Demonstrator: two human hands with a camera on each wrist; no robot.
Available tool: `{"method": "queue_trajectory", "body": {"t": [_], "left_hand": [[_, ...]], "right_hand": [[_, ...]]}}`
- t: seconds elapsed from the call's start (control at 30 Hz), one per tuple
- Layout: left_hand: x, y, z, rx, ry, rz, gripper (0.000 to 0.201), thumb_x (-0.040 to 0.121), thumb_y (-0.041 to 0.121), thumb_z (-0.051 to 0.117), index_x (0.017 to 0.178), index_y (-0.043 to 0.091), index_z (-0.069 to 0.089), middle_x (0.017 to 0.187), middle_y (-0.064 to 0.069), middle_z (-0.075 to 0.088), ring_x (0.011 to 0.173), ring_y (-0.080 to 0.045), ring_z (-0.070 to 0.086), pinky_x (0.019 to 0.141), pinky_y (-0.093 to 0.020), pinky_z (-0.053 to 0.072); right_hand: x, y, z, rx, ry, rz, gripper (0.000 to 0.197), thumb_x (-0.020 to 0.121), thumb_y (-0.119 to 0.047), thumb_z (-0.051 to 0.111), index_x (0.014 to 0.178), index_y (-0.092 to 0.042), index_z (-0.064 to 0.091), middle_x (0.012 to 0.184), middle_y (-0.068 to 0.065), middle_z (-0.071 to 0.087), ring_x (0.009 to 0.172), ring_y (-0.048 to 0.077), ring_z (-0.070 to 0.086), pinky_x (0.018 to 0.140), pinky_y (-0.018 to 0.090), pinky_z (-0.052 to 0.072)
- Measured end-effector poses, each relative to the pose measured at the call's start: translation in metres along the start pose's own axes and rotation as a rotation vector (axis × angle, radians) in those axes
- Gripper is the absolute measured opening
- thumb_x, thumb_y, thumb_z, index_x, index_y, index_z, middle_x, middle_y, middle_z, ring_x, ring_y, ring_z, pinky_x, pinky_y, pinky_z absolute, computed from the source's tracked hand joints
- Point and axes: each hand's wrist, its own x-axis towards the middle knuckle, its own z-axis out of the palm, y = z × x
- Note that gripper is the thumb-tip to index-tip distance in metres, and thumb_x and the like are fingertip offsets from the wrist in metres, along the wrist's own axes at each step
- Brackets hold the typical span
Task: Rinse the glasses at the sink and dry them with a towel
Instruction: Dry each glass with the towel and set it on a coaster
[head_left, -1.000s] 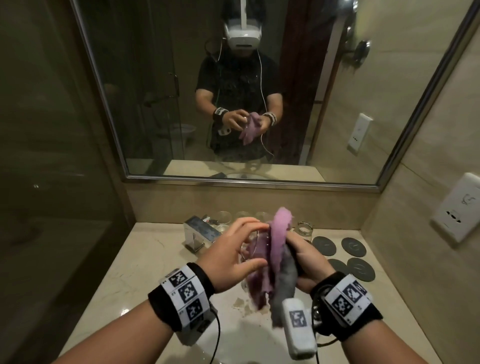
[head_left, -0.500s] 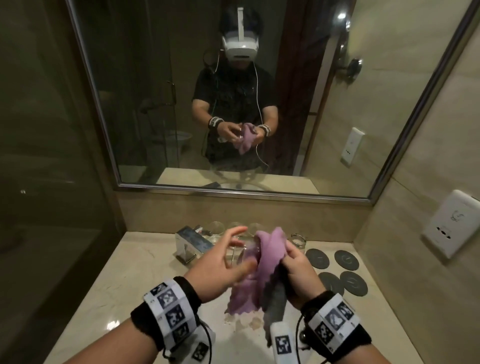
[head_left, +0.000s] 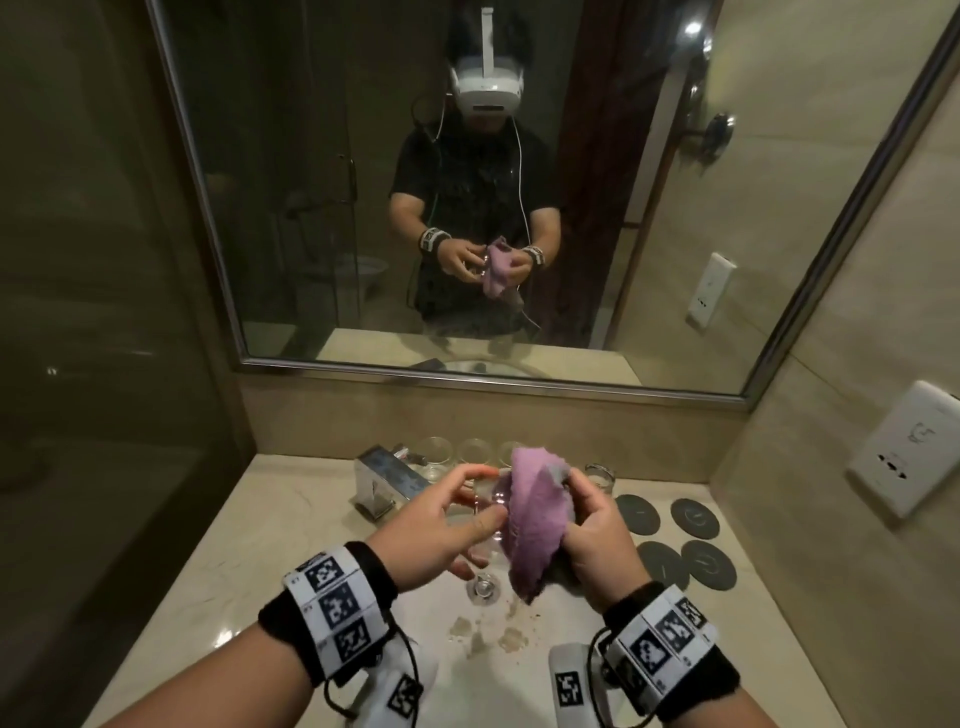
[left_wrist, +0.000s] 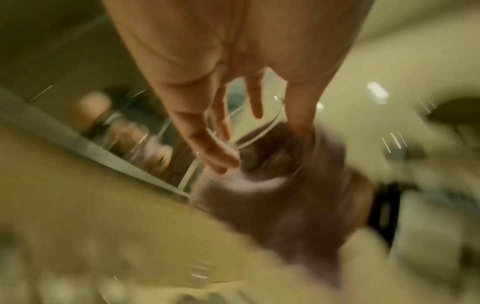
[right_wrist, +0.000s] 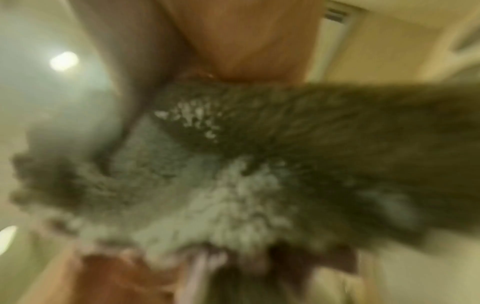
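Above the sink basin (head_left: 519, 675) my left hand (head_left: 441, 530) holds a clear glass (head_left: 491, 506) with fingers and thumb curled round it. The left wrist view shows the glass (left_wrist: 249, 131) between my fingers (left_wrist: 215, 156), though blurred. My right hand (head_left: 592, 530) grips a purple and grey towel (head_left: 535, 525) and presses it against the glass. The towel (right_wrist: 233, 185) fills the blurred right wrist view. Several more glasses (head_left: 472, 452) stand in a row by the back wall.
A chrome faucet (head_left: 384, 480) stands behind my left hand, the drain (head_left: 483, 587) below my hands. Several dark round coasters (head_left: 691, 540) lie on the counter at the right. A mirror (head_left: 519, 182) covers the wall ahead. A socket plate (head_left: 904, 447) sits on the right wall.
The towel has been bunched tighter against the glass, and its hanging end has drawn up. Both hands stay over the basin, and the camera has tilted down a little.
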Motion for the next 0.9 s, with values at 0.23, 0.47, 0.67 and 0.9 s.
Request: {"method": "queue_trajectory", "body": {"t": [0.23,0.47,0.67,0.9], "left_hand": [[-0.006,-0.009,0.003,0.379,0.044,0.316,0.065,0.08,0.039,0.075,0.135,0.044,0.04,0.134,0.016,0.042,0.095,-0.003,0.061,0.075,-0.015,0.052],[-0.007,-0.002,0.004,0.253,0.047,0.232,0.059,0.08,0.031,0.077,0.131,0.032,0.047,0.129,0.008,0.051,0.093,-0.006,0.064,0.082,-0.024,0.055],[-0.006,-0.002,0.003,0.172,0.032,0.167,0.065,0.077,0.047,0.071,0.134,0.045,0.039,0.133,0.011,0.046,0.099,-0.012,0.064,0.08,-0.024,0.056],[-0.005,-0.003,0.004,0.393,0.035,0.383,0.059,0.079,0.029,0.078,0.126,0.042,0.047,0.13,0.012,0.048,0.097,-0.002,0.06,0.082,-0.018,0.052]], "right_hand": [[0.005,0.004,0.007,0.26,-0.015,0.238,0.05,0.09,-0.029,0.063,0.122,0.008,0.054,0.125,0.041,0.051,0.113,0.054,0.053,0.1,0.064,0.041],[0.005,0.003,0.011,0.259,-0.027,0.156,0.045,0.089,-0.029,0.062,0.122,-0.001,0.054,0.114,0.027,0.063,0.1,0.045,0.06,0.092,0.056,0.048],[0.001,0.001,0.005,0.188,-0.047,0.115,0.023,0.082,-0.026,0.069,0.097,-0.009,0.067,0.107,0.031,0.063,0.091,0.041,0.061,0.085,0.055,0.05],[0.003,-0.005,0.015,0.196,-0.058,0.184,0.03,0.101,-0.029,0.044,0.09,-0.004,0.056,0.087,0.019,0.062,0.073,0.029,0.06,0.063,0.039,0.054]]}}
